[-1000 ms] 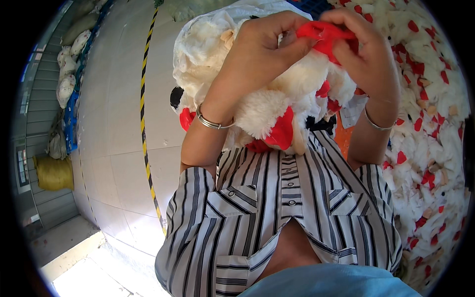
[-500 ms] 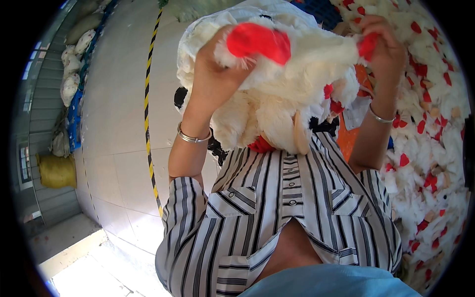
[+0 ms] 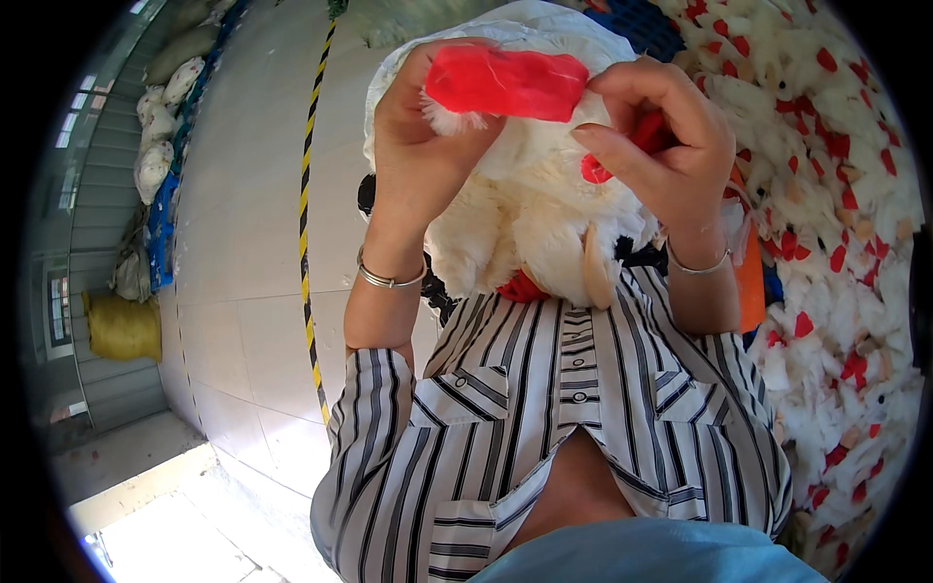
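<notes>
My left hand [image 3: 413, 151] is closed around a white plush toy skin, gripping it beside its red fabric part [image 3: 510, 83]. At the other end of that red part, my right hand [image 3: 671, 136] has thumb and forefinger curved close to its edge. More red fabric [image 3: 653, 131] shows inside the right palm, so this hand is closed on part of the plush too. Below both hands, cream-white plush pieces [image 3: 554, 228] with red and beige parts lie heaped against my striped shirt. A white sack [image 3: 554, 17] edges the heap at the far side.
A large pile of white plush pieces with red patches [image 3: 826, 253] fills the right side. A blue crate [image 3: 637, 27] stands beyond the sack. Black-and-yellow tape [image 3: 308, 204] runs along the tiled floor. Filled sacks [image 3: 155, 146] and a yellow bundle [image 3: 124, 327] line the left wall.
My right hand has come in leftward from the far right, closer to my left hand. The plush that was stretched between them is now gathered, with its red part facing up.
</notes>
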A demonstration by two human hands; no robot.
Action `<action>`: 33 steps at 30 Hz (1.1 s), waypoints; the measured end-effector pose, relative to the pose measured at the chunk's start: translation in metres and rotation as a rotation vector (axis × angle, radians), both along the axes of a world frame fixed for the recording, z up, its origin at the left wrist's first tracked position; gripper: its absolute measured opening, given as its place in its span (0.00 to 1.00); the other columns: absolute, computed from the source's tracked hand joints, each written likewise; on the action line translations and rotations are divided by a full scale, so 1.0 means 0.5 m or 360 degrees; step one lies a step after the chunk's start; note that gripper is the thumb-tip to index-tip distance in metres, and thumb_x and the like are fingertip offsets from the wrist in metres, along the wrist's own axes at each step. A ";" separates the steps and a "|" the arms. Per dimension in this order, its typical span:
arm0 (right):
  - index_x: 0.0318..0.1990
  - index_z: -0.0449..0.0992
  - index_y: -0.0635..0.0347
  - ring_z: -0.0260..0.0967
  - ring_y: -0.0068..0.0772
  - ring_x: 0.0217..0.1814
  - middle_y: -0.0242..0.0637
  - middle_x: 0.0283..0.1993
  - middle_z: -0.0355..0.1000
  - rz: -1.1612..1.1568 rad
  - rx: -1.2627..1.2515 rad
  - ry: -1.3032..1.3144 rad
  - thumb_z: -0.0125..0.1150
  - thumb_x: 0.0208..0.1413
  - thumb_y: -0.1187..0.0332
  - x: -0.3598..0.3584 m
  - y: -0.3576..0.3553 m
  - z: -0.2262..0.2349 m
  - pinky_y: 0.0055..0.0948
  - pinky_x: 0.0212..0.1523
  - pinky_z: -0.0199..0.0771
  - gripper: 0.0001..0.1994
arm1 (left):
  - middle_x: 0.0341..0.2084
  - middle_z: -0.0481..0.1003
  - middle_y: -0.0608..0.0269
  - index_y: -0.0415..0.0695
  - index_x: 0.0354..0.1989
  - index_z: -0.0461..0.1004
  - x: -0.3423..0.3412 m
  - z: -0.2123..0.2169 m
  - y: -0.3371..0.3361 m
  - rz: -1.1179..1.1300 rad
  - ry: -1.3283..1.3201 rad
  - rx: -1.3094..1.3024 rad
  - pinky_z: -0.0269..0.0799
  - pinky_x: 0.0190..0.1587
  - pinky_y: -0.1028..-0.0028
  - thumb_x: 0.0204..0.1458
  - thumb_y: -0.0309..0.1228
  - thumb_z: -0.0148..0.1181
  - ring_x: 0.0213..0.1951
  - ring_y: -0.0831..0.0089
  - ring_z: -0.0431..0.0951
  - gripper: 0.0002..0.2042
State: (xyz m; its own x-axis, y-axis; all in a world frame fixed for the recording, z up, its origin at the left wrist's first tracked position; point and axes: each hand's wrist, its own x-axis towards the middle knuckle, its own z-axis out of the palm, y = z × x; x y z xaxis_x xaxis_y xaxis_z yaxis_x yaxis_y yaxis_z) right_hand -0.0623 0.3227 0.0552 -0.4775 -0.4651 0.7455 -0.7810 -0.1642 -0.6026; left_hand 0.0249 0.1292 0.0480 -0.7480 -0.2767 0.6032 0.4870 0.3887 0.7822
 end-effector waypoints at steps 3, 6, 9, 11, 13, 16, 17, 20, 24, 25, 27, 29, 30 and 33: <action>0.38 0.76 0.62 0.65 0.14 0.25 0.28 0.29 0.68 -0.0061 -0.0038 0.0069 0.74 0.44 0.74 0.007 -0.021 0.008 0.15 0.25 0.66 0.13 | 0.43 0.77 0.66 0.41 0.48 0.73 0.007 0.006 0.004 -0.0061 0.0006 -0.0054 0.70 0.52 0.76 0.48 0.22 0.67 0.46 0.78 0.75 0.18; 0.38 0.76 0.64 0.67 0.15 0.28 0.29 0.31 0.69 -0.0120 -0.0090 0.0072 0.71 0.45 0.78 0.004 -0.032 -0.001 0.15 0.28 0.68 0.12 | 0.43 0.77 0.65 0.39 0.48 0.73 0.019 0.019 0.025 -0.0261 -0.0006 0.0142 0.70 0.51 0.76 0.51 0.21 0.64 0.45 0.78 0.75 0.15; 0.37 0.75 0.66 0.68 0.16 0.31 0.30 0.33 0.71 -0.0096 -0.0114 -0.0009 0.69 0.46 0.80 0.008 -0.029 -0.004 0.15 0.30 0.68 0.11 | 0.42 0.76 0.65 0.38 0.47 0.73 0.018 0.021 0.029 -0.0439 -0.0003 0.0237 0.70 0.50 0.77 0.53 0.19 0.61 0.44 0.79 0.75 0.12; 0.38 0.75 0.66 0.70 0.20 0.29 0.33 0.33 0.71 0.0035 -0.0113 -0.0024 0.69 0.47 0.79 0.004 -0.035 -0.005 0.18 0.30 0.72 0.11 | 0.41 0.75 0.65 0.38 0.46 0.73 0.017 0.021 0.029 -0.0468 0.0020 0.0281 0.70 0.49 0.77 0.54 0.19 0.60 0.43 0.80 0.74 0.11; 0.38 0.75 0.67 0.70 0.20 0.29 0.33 0.34 0.71 0.0034 -0.0011 -0.0067 0.66 0.49 0.80 0.010 -0.031 -0.005 0.18 0.31 0.71 0.09 | 0.40 0.75 0.66 0.37 0.46 0.73 0.012 0.016 0.032 -0.0468 0.0079 0.0387 0.71 0.48 0.78 0.54 0.18 0.59 0.42 0.80 0.74 0.11; 0.40 0.75 0.67 0.69 0.19 0.30 0.34 0.35 0.72 -0.0035 -0.0019 -0.0044 0.61 0.52 0.80 0.009 -0.029 -0.008 0.18 0.30 0.70 0.08 | 0.40 0.75 0.65 0.37 0.44 0.74 0.017 0.021 0.041 -0.0400 -0.0050 0.0386 0.70 0.45 0.79 0.53 0.18 0.60 0.41 0.81 0.74 0.11; 0.41 0.76 0.68 0.69 0.19 0.29 0.34 0.35 0.72 -0.0068 -0.0049 -0.0023 0.60 0.53 0.80 0.007 -0.028 -0.008 0.18 0.30 0.69 0.08 | 0.40 0.75 0.65 0.37 0.44 0.74 0.017 0.021 0.042 -0.0371 -0.0116 0.0338 0.70 0.45 0.79 0.53 0.18 0.60 0.41 0.81 0.74 0.10; 0.44 0.76 0.68 0.67 0.17 0.28 0.33 0.33 0.72 0.0111 -0.0008 -0.0019 0.58 0.55 0.79 0.004 -0.027 -0.008 0.17 0.28 0.68 0.09 | 0.38 0.75 0.66 0.37 0.44 0.76 0.016 0.015 0.036 -0.0298 -0.0239 0.0226 0.70 0.42 0.80 0.53 0.19 0.60 0.40 0.81 0.74 0.10; 0.45 0.76 0.68 0.68 0.14 0.27 0.30 0.30 0.72 0.0266 0.0132 -0.0368 0.60 0.56 0.77 -0.007 -0.008 -0.012 0.15 0.27 0.68 0.10 | 0.36 0.75 0.67 0.38 0.44 0.77 0.013 0.001 0.027 -0.0253 -0.0230 0.0146 0.69 0.39 0.81 0.53 0.20 0.60 0.37 0.82 0.73 0.10; 0.44 0.76 0.68 0.68 0.13 0.27 0.29 0.29 0.73 0.0257 0.0111 -0.0486 0.61 0.56 0.77 -0.003 -0.015 -0.012 0.14 0.27 0.68 0.09 | 0.35 0.75 0.68 0.38 0.45 0.77 0.012 -0.005 0.025 -0.0249 -0.0236 0.0121 0.68 0.39 0.81 0.53 0.21 0.60 0.36 0.82 0.72 0.10; 0.42 0.77 0.67 0.69 0.11 0.27 0.28 0.29 0.73 0.0286 0.0144 -0.0659 0.62 0.55 0.76 -0.001 -0.016 -0.008 0.14 0.27 0.70 0.08 | 0.34 0.75 0.69 0.38 0.45 0.77 0.012 -0.011 0.032 -0.0277 -0.0276 0.0141 0.67 0.36 0.82 0.53 0.21 0.61 0.33 0.83 0.70 0.10; 0.40 0.77 0.66 0.71 0.11 0.28 0.28 0.29 0.75 0.0365 0.0253 -0.0769 0.64 0.55 0.75 -0.002 -0.008 -0.003 0.14 0.27 0.71 0.07 | 0.32 0.74 0.71 0.39 0.44 0.77 0.014 -0.007 0.035 -0.0256 -0.0333 0.0093 0.66 0.33 0.83 0.53 0.22 0.61 0.31 0.84 0.69 0.10; 0.40 0.77 0.66 0.71 0.11 0.28 0.28 0.30 0.75 0.0266 0.0273 -0.0610 0.64 0.55 0.75 -0.012 0.000 -0.008 0.14 0.27 0.72 0.07 | 0.30 0.74 0.72 0.39 0.44 0.77 0.014 -0.005 0.036 -0.0235 -0.0362 0.0038 0.65 0.32 0.83 0.53 0.22 0.62 0.30 0.84 0.68 0.10; 0.40 0.77 0.64 0.71 0.12 0.30 0.29 0.31 0.75 0.0064 0.0129 -0.0866 0.62 0.55 0.77 -0.039 0.033 -0.008 0.15 0.29 0.72 0.06 | 0.29 0.74 0.74 0.39 0.43 0.78 0.013 0.006 -0.011 -0.0169 -0.0036 -0.0048 0.65 0.31 0.84 0.54 0.23 0.62 0.28 0.86 0.68 0.09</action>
State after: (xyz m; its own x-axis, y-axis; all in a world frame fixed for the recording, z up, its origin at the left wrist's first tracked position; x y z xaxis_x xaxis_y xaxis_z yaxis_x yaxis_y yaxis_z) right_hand -0.0819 0.3393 0.0511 -0.7647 -0.5364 0.3570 -0.3472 -0.1237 -0.9296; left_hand 0.0313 0.1236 0.0509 -0.7859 -0.1772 0.5925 0.5089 0.3591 0.7824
